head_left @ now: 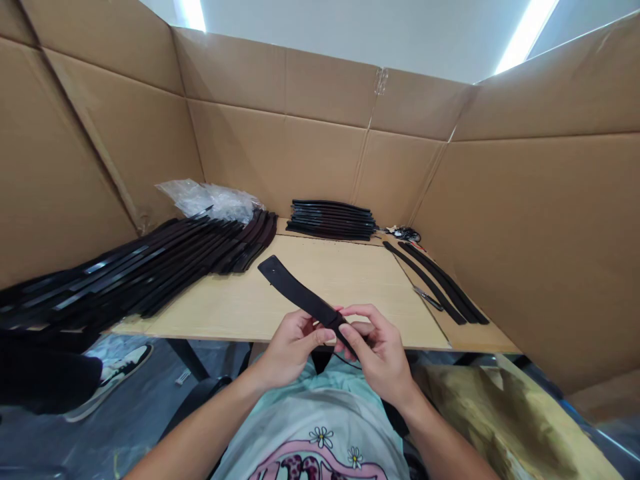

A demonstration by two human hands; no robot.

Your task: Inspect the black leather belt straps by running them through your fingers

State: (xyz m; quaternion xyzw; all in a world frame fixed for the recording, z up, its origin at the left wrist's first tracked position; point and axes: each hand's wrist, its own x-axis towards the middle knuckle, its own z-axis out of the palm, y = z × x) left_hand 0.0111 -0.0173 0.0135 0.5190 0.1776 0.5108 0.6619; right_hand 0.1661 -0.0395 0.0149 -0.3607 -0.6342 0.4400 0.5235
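A flat black strap (300,293), probably leather, with a wider end and a small hole, runs from the table edge out over the tabletop. My left hand (290,348) grips it from below. My right hand (375,353) pinches its near end, and my fingers hide that end. Both hands are just in front of the light wooden table (365,287). A long pile of similar black straps (150,270) lies to the left, a neat stack (330,220) at the back, and a few loose strips (435,283) to the right.
Cardboard walls (525,200) surround the table on three sides. A clear plastic bag (210,201) sits behind the pile. A small metal tool (428,298) lies beside the right strips. A dark trouser leg and sneaker (113,373) show at lower left, and a crumpled brown sheet (500,413) at lower right.
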